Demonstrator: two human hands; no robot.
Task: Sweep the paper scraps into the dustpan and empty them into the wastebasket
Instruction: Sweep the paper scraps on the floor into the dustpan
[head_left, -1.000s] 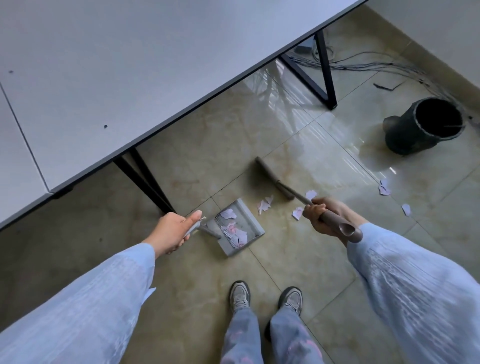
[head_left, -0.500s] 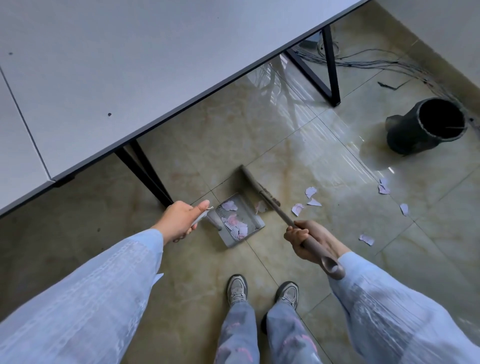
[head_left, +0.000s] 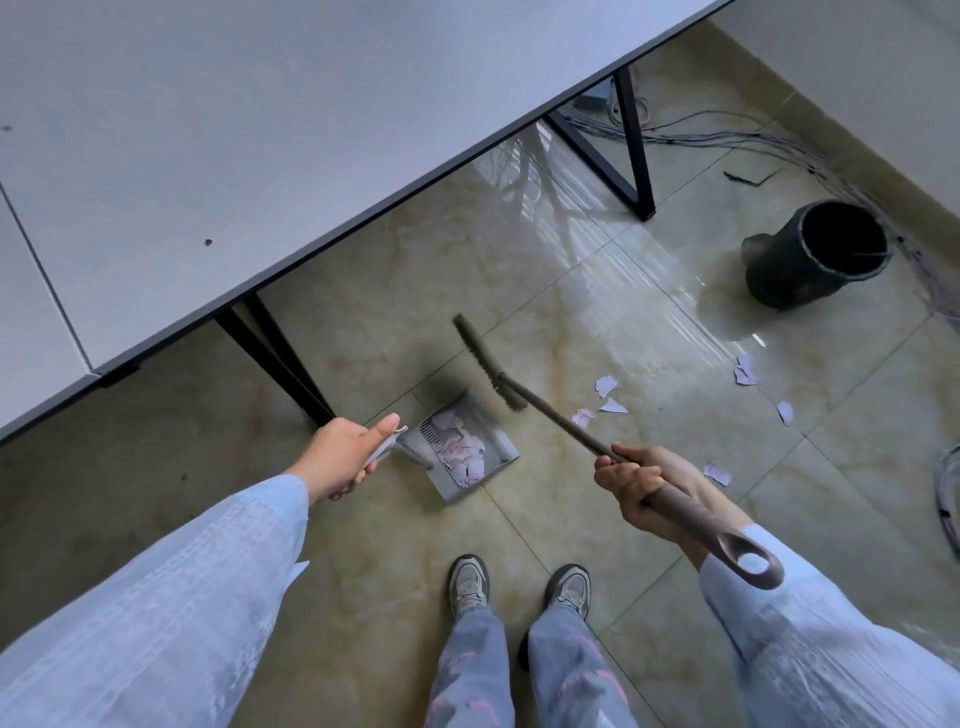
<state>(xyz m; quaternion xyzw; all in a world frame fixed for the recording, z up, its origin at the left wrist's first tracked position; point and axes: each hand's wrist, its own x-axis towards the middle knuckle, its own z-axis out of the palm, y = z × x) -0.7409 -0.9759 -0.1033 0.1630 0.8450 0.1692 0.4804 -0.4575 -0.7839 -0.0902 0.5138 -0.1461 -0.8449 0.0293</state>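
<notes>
Left hand (head_left: 345, 457): clenched around the grey dustpan handle, thumb laid along the top; sleeve pale blue.
Right hand (head_left: 641, 493): clenched around the brown shaft of the broom, below its looped end.
Dustpan (head_left: 467, 452): grey, flat on the floor at about 12 o'clock from the shoes, open mouth towards 2 o'clock; a toothed comb strip runs along its inner side.
Scraps in dustpan (head_left: 462, 447): a heap of pale pink and white torn paper, filling the middle of the pan.
Broom (head_left: 550, 415): shaft slanting from the right hand up towards 11 o'clock; brush head (head_left: 485, 364) blurred, just beyond the pan's mouth; whether it touches the floor cannot be told.
Loose scraps (head_left: 605, 387): three pieces near the broom shaft at its 3 o'clock side; more at (head_left: 745, 371), one at (head_left: 785, 413), one at (head_left: 718, 474) near the right wrist; all on the floor, apart from the pan.
Wastebasket (head_left: 810, 260): black, round, upright, open top, at 2 o'clock from the dustpan and well apart from it.
Worktop (head_left: 260, 130): pale grey slab with dark edge, black legs, filling the upper left.
Floor (head_left: 363, 545): glossy beige tiles.
Cables (head_left: 753, 135): grey bundle along the wall behind the wastebasket.
Shoes (head_left: 470, 584): grey trainers, side by side, at 6 o'clock.
</notes>
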